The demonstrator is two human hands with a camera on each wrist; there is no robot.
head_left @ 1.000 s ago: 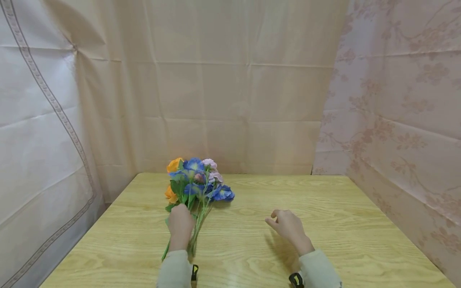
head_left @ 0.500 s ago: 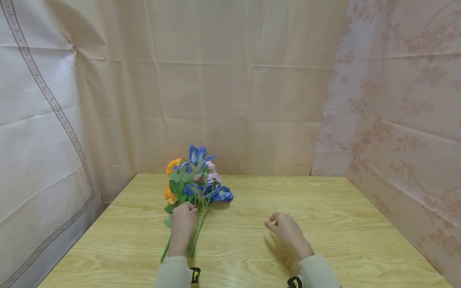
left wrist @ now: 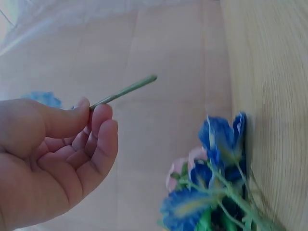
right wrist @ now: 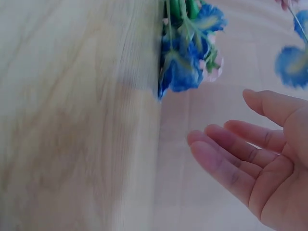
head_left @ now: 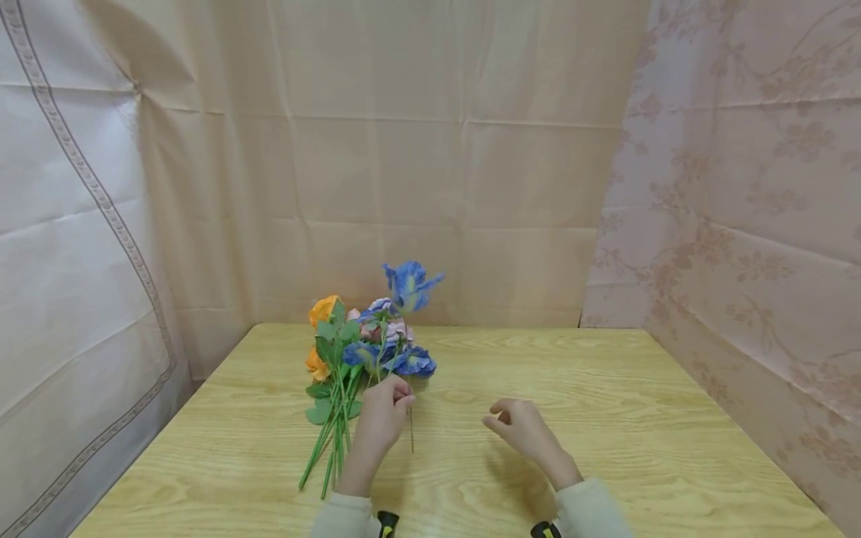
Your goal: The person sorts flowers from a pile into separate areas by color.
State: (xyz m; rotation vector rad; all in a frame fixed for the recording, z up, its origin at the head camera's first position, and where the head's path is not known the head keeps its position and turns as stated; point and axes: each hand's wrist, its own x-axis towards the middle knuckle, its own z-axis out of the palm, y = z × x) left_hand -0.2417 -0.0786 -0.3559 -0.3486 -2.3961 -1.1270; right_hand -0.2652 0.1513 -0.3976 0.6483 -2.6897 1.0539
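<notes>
Between thumb and fingertips, my left hand [head_left: 382,411] pinches the stem [left wrist: 125,90] of an artificial blue iris [head_left: 412,285]. That flower stands upright above the other blooms, and its stem end shows below my fingers. Part of the bloom is hidden behind the hand in the left wrist view. Several other flowers lie at the left of the table: orange ones [head_left: 318,364], pink-purple ones [head_left: 398,331] and more blue irises [head_left: 413,362]. My right hand [head_left: 528,433] hovers to the right, holding nothing, its fingers [right wrist: 226,168] loosely bent and the thumb apart.
Green stems [head_left: 326,448] of the lying flowers point towards me on the wooden table [head_left: 605,418]. A beige cloth [head_left: 430,187] hangs behind the table's back edge. Patterned cloth [head_left: 760,224] hangs at the right, white cloth [head_left: 74,261] at the left.
My left hand has drawn one blue iris up out of the pile and moved it to the right. The green stems it covered now show. My right hand has shifted slightly left.
</notes>
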